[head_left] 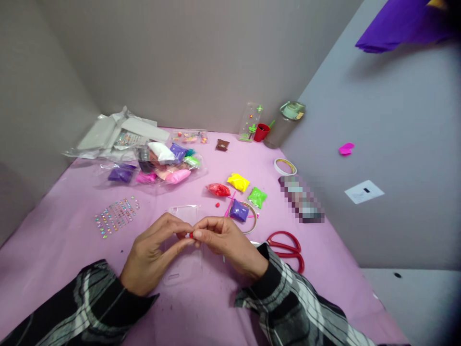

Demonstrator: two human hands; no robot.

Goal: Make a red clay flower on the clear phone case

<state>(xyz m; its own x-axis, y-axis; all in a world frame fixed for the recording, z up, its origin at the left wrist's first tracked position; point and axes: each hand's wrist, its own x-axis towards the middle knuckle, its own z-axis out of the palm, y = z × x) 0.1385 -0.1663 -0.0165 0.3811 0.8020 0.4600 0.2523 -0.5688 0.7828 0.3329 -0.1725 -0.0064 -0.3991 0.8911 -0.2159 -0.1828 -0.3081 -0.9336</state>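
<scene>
Head view: the left hand [153, 254] and right hand [226, 242] are pinching a small red piece [191, 235] between nearly closed fingertips, seven o'clock from the red packet [218, 190]; excess pressure would be risking squashing it, slack fingers dropping it.

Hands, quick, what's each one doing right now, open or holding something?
Left hand: closed at the fingertips, pinching a small red piece.
Right hand: closed at the fingertips on the same small red piece.

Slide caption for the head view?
Left hand and right hand pinch a small red piece over a clear case.
</scene>
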